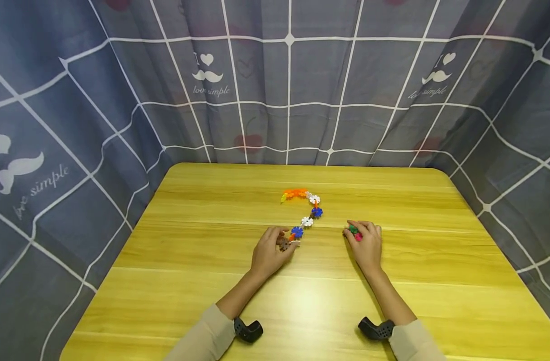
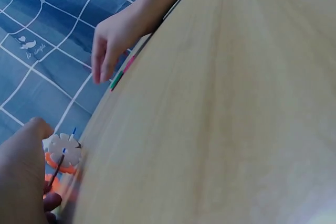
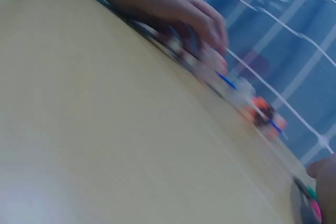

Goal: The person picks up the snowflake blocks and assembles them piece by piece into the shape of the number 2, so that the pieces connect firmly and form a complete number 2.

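A curved chain of notched plastic snowflake discs lies on the table, with a yellow disc (image 1: 284, 197) at its far end, then orange, white and blue ones. My left hand (image 1: 268, 253) pinches a brown snowflake disc (image 1: 284, 244) at the chain's near end, beside a white disc (image 2: 64, 150). My right hand (image 1: 367, 248) is over a small group of loose-looking discs, its fingers loosely bent around them. A green disc (image 1: 353, 229) and a pink disc (image 1: 358, 236) show there, plus a dark one partly hidden by the thumb. In the left wrist view these lie flat below the fingertips.
The wooden table (image 1: 175, 286) has rounded far corners. A grey-blue checked curtain (image 1: 266, 75) hangs behind it and along both sides. Black wrist-worn devices (image 1: 248, 331) sit at both cuffs. The right wrist view is blurred.
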